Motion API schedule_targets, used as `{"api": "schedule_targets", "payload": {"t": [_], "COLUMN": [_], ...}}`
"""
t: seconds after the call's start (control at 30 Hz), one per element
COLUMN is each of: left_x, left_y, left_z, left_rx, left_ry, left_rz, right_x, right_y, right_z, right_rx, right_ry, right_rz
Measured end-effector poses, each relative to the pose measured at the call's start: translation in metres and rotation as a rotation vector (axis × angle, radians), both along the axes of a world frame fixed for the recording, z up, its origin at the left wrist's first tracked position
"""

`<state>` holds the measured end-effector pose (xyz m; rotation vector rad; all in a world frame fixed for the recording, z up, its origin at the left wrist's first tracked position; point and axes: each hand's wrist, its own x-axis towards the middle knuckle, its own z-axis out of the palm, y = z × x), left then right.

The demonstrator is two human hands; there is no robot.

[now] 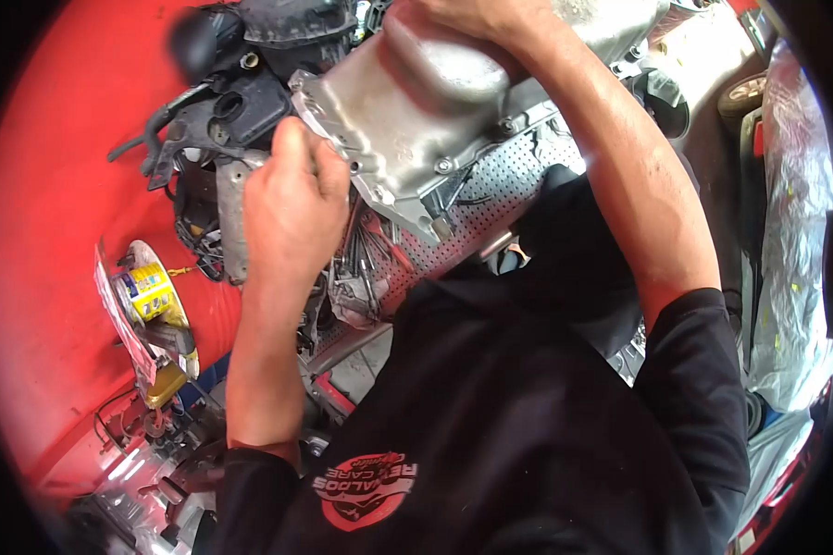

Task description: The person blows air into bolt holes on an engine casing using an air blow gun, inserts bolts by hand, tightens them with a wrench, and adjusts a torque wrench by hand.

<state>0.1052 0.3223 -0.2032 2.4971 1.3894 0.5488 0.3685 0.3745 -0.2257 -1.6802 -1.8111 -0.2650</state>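
Note:
A silver metal oil pan (370, 106) with bolts along its flange lies tilted across the upper middle of the head view. My left hand (292, 203) is closed at the pan's left edge, its thumb and curled fingers against the flange. Over the raised part of the pan, at the top edge of the view, rests my right hand (491, 17). Its fingertips are cut off by the frame. Beneath the pan is a perforated metal surface (495, 190). Several wrenches (366, 254) lie on it, just right of my left wrist.
Black plastic engine parts (250, 106) sit left of the pan against a red surface (65, 185). A spool-like holder with a yellow-labelled can (148, 291) stands lower left. Plastic-wrapped material (787, 231) runs along the right side, near a wheel (742, 95).

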Motion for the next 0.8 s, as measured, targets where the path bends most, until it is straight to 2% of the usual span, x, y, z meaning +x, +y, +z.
{"api": "schedule_targets", "payload": {"t": [0.07,0.13,0.17,0.27,0.3,0.37,0.47,0.53,0.6,0.67,0.73,0.8], "left_x": [-0.002,-0.002,-0.004,0.004,0.003,-0.004,-0.005,-0.004,-0.004,-0.001,0.000,0.002], "left_y": [-0.002,-0.004,-0.003,0.005,0.006,0.006,0.000,0.000,0.004,0.005,0.004,-0.002], "left_z": [0.001,0.009,0.009,0.004,0.009,0.011,0.013,0.002,-0.010,-0.016,-0.018,-0.021], "left_rx": [0.017,-0.065,-0.022,-0.042,-0.101,-0.046,-0.028,-0.025,-0.094,-0.182,-0.147,-0.061], "left_ry": [-0.023,0.057,0.124,0.091,0.091,0.119,0.195,0.369,0.427,0.321,0.271,0.406], "left_rz": [-0.051,-0.144,-0.259,-0.185,-0.181,-0.191,-0.206,-0.290,-0.271,-0.176,-0.216,-0.059], "right_x": [-0.004,-0.006,-0.006,-0.009,-0.010,-0.002,-0.001,-0.002,-0.002,0.001,-0.001,0.000], "right_y": [-0.002,-0.001,0.002,0.000,-0.003,-0.002,-0.004,-0.001,-0.001,-0.001,0.003,0.007], "right_z": [0.006,0.011,0.013,0.006,0.002,0.003,0.003,0.000,0.003,-0.001,-0.001,0.000], "right_rx": [-0.053,-0.174,-0.169,-0.226,-0.180,-0.067,-0.038,-0.008,-0.040,-0.001,-0.017,-0.022], "right_ry": [0.014,0.028,0.036,0.055,0.047,0.048,0.066,0.097,0.073,0.050,0.059,0.074], "right_rz": [-0.016,-0.031,-0.029,-0.046,-0.049,-0.040,-0.042,0.016,-0.024,-0.011,-0.021,-0.014]}}
